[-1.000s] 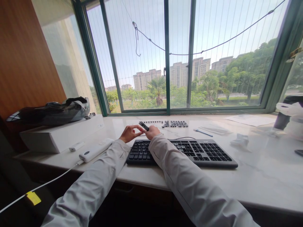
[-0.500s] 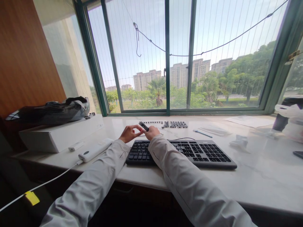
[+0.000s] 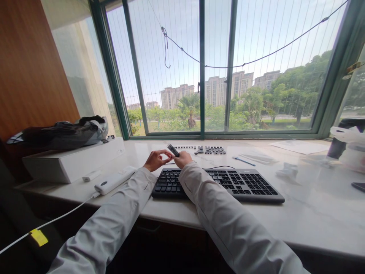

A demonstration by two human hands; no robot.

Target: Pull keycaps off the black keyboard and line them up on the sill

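Note:
My right hand (image 3: pixel 182 160) is closed around a slim black brush-like tool (image 3: pixel 173 150), its dark tip pointing up and left. Beside it, my left hand (image 3: pixel 156 160) has its thumb and forefinger pinched together at the right hand's fingertips; whatever lies between them is too small to make out. Both hands are over the back edge of a black keyboard (image 3: pixel 251 196). Keycaps sit on its left part, while much of the right part shows bare key sockets. My right forearm covers part of the middle. Behind the hands, loose black keycaps (image 3: pixel 211 150) lie in rows.
A blue pen-like stick (image 3: pixel 244 161) and clear plastic bags (image 3: pixel 288 171) lie to the right. On the left are a white power bank (image 3: pixel 114 180) with a cable and a white box (image 3: pixel 71 163) bearing a black bag (image 3: pixel 62 135). A window stands behind the marble counter (image 3: pixel 313 213).
The black tool has turned slightly in my right hand. Both hands otherwise stay in nearly the same place.

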